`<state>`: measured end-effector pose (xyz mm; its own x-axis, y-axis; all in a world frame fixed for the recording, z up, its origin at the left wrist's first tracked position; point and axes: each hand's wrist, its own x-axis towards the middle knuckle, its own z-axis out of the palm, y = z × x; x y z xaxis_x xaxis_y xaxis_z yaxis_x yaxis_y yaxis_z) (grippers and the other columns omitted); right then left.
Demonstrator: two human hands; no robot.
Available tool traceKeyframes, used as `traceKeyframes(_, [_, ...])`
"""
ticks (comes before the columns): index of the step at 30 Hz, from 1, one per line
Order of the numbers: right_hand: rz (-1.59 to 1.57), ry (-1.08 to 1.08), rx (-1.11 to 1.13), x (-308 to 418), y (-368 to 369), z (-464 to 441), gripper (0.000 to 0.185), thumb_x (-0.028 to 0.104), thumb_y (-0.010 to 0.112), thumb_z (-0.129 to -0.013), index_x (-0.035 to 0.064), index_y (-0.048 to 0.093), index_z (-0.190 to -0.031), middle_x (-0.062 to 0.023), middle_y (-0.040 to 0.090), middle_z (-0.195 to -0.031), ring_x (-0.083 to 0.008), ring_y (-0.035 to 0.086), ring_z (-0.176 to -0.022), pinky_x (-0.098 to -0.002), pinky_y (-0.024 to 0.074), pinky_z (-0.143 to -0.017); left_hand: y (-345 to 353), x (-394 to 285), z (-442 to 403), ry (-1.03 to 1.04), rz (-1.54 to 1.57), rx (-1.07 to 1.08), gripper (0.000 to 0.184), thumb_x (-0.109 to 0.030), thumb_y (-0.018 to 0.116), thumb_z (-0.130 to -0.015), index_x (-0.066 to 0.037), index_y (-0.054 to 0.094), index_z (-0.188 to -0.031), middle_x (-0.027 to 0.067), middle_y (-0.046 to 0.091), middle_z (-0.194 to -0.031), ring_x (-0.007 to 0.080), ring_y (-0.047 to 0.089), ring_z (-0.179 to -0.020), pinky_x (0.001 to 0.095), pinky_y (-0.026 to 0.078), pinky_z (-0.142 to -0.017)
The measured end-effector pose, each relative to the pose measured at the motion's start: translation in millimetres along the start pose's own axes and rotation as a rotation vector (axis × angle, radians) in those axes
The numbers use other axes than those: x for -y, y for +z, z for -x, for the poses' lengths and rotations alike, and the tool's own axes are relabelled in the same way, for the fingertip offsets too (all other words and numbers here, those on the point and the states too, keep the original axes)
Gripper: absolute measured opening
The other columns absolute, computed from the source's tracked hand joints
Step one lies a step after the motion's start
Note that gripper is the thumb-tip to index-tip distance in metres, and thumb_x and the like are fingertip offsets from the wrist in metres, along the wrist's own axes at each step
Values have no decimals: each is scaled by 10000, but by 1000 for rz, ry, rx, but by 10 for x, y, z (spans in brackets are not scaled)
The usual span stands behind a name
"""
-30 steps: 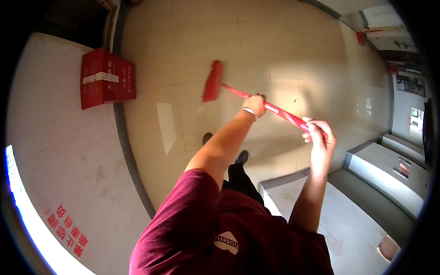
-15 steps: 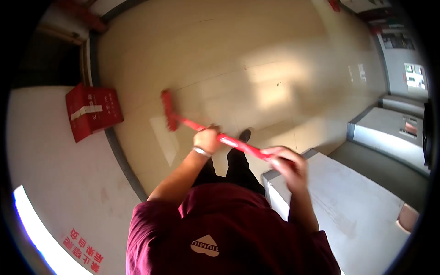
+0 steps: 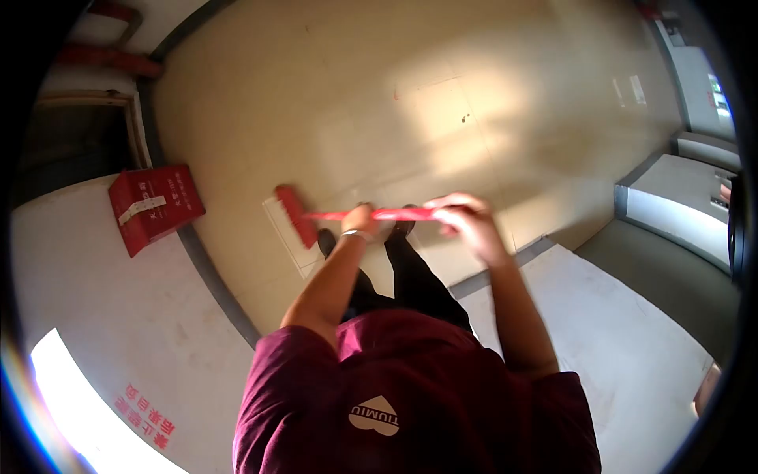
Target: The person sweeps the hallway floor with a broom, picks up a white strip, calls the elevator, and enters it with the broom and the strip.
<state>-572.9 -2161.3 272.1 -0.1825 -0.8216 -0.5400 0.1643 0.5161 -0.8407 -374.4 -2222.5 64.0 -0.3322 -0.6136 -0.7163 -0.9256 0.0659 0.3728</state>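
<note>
A red broom [image 3: 403, 214] lies crosswise in front of my body, its bristled head [image 3: 295, 217] down at the tiled floor on the left. Midway along the handle, my left hand [image 3: 359, 218], with a pale band at the wrist, is wrapped round it. My right hand [image 3: 464, 218] grips the handle's upper end, slightly blurred, with fingers closed over it. My dark shoes stand close behind the broom, one beside its head.
A red box [image 3: 158, 207] with white print hangs on the white wall [image 3: 87, 261] at left, above red lettering. Red pipes [image 3: 106, 59] run at the upper left. At right are a white ledge [image 3: 584, 316] and grey-edged steps [image 3: 679, 197]. A small dark speck lies on the floor [image 3: 260, 87].
The broom has turned from a slant to nearly level across the view, its head shifting slightly down. My right hand has risen and moved left. My left foot now shows beside the broom head.
</note>
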Motion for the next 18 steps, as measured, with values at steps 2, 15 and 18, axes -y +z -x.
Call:
traceKeyframes(2, [121,-62,-159,611,-477,125,97,78,571,-783,33,636,-840,-49,629,-765,-57,494,-512,-186,403,-461,-59,-924,-146,129,80,-96,321,-399,512,-800,-102,611,-872,135,615,-908,313,584,-884,391,466,-756])
traceKeyframes(15, [292,-541,-372,1500,-890,958,51,-66,520,-724,-48,559,-753,-98,616,-878,-52,464,-563,-184,365,-506,-978,-2708,-117,761,187,-389,255,-311,610,-759,-60,579,-731,125,571,-789,317,561,-742,385,444,-669])
traceKeyframes(18, [88,-465,-314,1401,-889,936,58,-42,514,-736,-40,568,-758,-109,613,-932,-70,501,-577,-193,415,-525,-1152,-2298,97,674,26,-416,249,-330,580,-770,-83,568,-742,104,566,-794,298,569,-740,388,459,-651])
